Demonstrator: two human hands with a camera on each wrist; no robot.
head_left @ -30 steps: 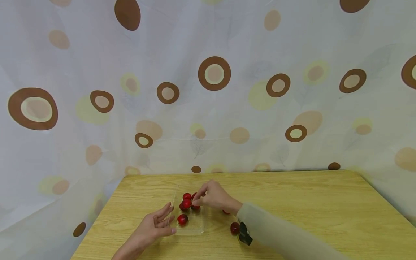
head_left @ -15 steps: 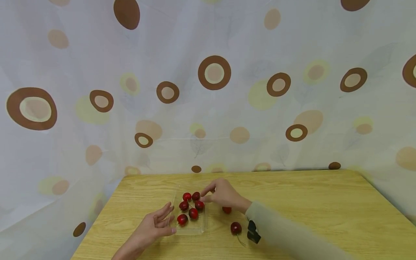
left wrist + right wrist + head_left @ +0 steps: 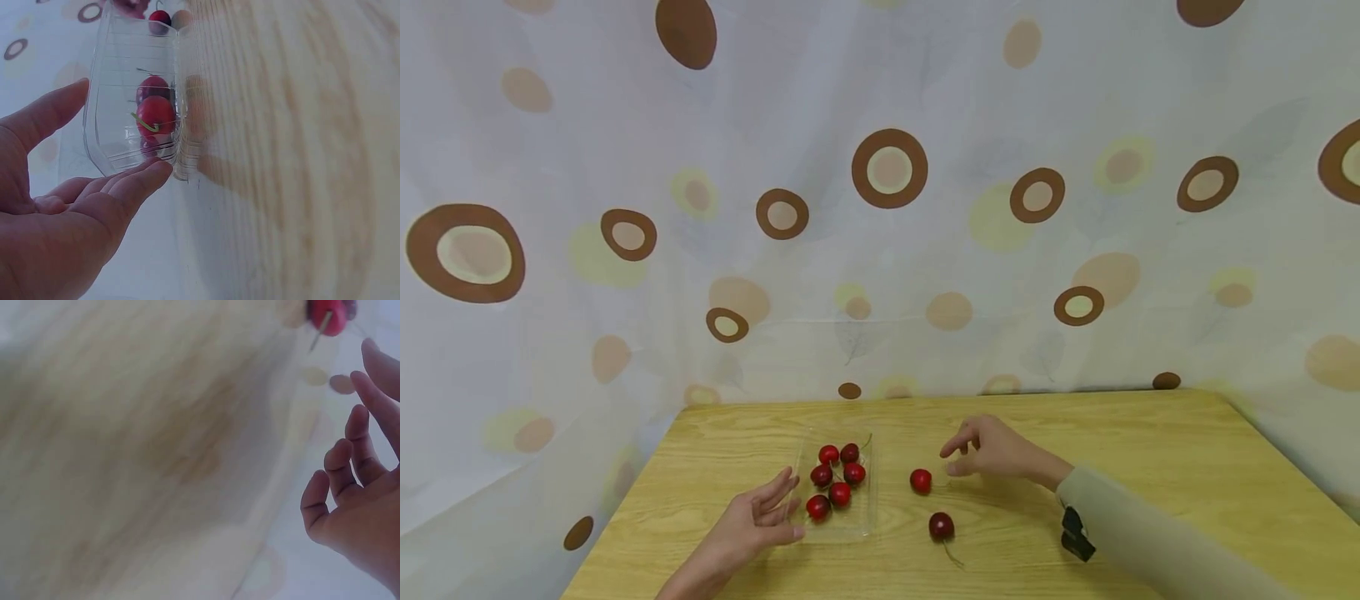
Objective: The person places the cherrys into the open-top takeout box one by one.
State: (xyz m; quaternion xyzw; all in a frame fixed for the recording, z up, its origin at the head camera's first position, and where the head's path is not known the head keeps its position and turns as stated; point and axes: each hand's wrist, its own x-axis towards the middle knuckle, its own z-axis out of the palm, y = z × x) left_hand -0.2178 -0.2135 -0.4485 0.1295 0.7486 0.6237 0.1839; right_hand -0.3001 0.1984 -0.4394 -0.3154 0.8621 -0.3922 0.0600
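A clear plastic tray (image 3: 871, 523) holds several dark red cherries, one of them a cherry (image 3: 817, 507) at the near left corner. My left hand (image 3: 752, 518) rests against the tray's left end. In the left wrist view, its thumb touches the upper rim while the fairly straight fingers (image 3: 134, 184) lie along the lower side. Beyond the tray to the right, my right hand (image 3: 996, 450) hovers over the table beside a bright red cherry (image 3: 921, 481), fingers loosely bent and holding nothing. A darker cherry (image 3: 942, 526) with a long stem lies nearer to me.
The wood-grain table (image 3: 1112, 467) reaches back to a pale patterned curtain (image 3: 955, 250), which also hangs at both sides. A dark strap-like piece (image 3: 1077, 535) sits at the right sleeve's cuff.
My right hand has left the cherries in the tray and moved right to beside the loose bright red cherry. One cherry in the tray has shifted toward me. The left hand stays put.
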